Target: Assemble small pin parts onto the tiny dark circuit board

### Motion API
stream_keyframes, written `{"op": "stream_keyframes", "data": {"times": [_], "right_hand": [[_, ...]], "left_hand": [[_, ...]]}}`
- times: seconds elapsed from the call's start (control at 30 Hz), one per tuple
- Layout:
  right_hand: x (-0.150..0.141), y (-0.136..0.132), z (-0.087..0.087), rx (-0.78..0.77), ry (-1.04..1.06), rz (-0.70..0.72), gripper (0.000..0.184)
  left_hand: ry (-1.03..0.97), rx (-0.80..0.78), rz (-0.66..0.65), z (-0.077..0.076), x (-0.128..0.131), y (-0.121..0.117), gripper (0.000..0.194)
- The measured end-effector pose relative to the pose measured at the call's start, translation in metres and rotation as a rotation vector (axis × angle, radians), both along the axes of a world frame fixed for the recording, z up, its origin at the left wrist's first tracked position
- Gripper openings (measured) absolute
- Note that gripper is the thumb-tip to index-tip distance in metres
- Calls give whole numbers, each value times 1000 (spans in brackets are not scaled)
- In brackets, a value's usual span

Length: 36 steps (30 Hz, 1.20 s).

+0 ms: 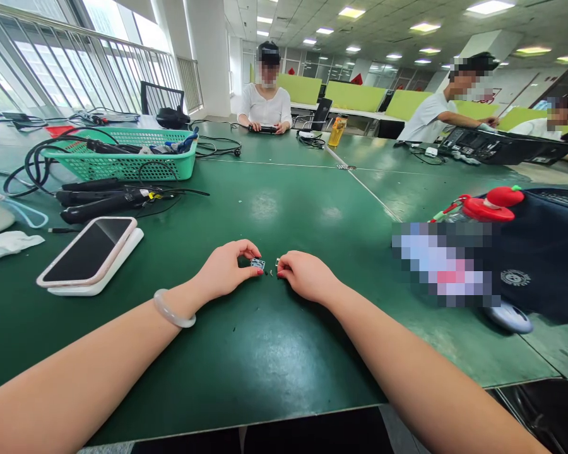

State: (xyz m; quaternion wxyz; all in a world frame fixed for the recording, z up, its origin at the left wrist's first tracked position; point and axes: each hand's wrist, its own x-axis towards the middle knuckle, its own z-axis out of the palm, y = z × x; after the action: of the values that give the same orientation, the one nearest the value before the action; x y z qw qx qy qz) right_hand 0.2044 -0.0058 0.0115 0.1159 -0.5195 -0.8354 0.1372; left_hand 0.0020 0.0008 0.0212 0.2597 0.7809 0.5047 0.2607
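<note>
Between the thumb and fingers of my left hand is a small blue circuit board, held just above or on the green table. My right hand is closed in a pinch on a small, pale metallic piece; most of it is hidden by the fingers, so its kind cannot be made out. A narrow gap separates the two hands. In that gap lie tiny dark and pale bits, too small to name.
Left of my hands lie a phone on a white box, black cables and handles, and a green basket. On the right are a red-lidded bottle, a dark bag and a mouse. Other people work across the table.
</note>
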Motion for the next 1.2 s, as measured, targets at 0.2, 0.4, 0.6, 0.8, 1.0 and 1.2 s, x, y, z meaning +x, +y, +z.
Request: {"op": "stream_keyframes", "data": {"times": [0.2,0.4,0.6,0.8,1.0,1.2], "right_hand": [[3,1,-1,5,13,37,11],[7,0,3,-34,67,76,9],[2,-1,6,-50,33,53,7],[2,0,4,-34,-16,57,12],[-3,-8,7,64,18,66,10],[-13,-18,10,160,199,110,13]], "left_hand": [[95,72,-17,0,1,-1,25],[109,103,-34,-5,-1,0,25],[116,108,-45,-4,-1,-1,22],[111,99,-39,-3,0,-1,24],[142,141,-76,-3,-1,-1,27],[110,147,-153,1,1,-4,27]]}}
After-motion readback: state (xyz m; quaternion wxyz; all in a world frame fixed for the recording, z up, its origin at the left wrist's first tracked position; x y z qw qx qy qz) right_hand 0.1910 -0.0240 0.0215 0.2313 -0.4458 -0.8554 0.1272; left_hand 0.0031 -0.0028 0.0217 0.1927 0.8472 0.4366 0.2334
